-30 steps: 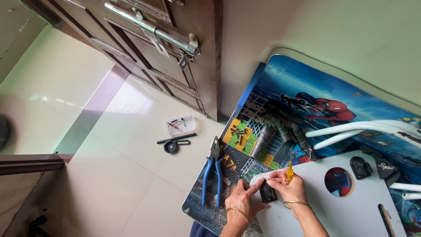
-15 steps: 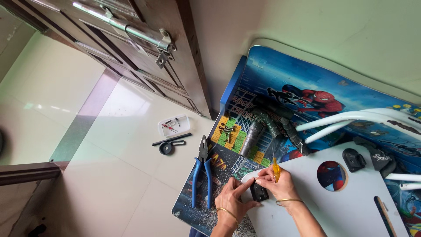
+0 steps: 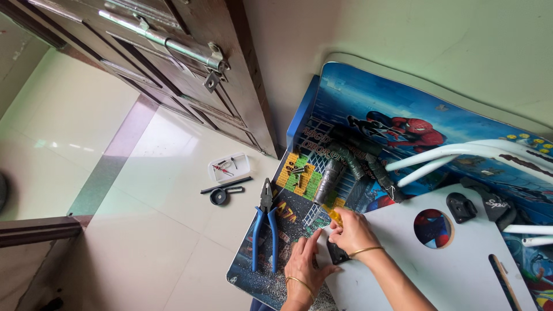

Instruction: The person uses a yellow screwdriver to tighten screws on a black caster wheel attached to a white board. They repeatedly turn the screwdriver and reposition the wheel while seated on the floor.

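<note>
My right hand (image 3: 352,231) grips a small yellow-handled tool (image 3: 335,216) whose tip points down at the corner of a white board (image 3: 403,259). A small black bracket (image 3: 336,254) sits on that corner, just under my right hand. My left hand (image 3: 304,266) holds the bracket between thumb and fingers from the left side. Both wrists wear thin gold bangles. The tool's tip is hidden by my fingers.
Blue-handled pliers (image 3: 266,230) lie left of my hands on a colourful picture panel (image 3: 345,109). Two more black brackets (image 3: 461,207) and white tubes (image 3: 449,155) are to the right. A small tray of bits (image 3: 229,168) lies on the tiled floor near a wooden door (image 3: 190,69).
The yellow tool stood above my right hand; it now sits lower, mostly inside the fist. Both hands stay at the black bracket. The view has shifted slightly.
</note>
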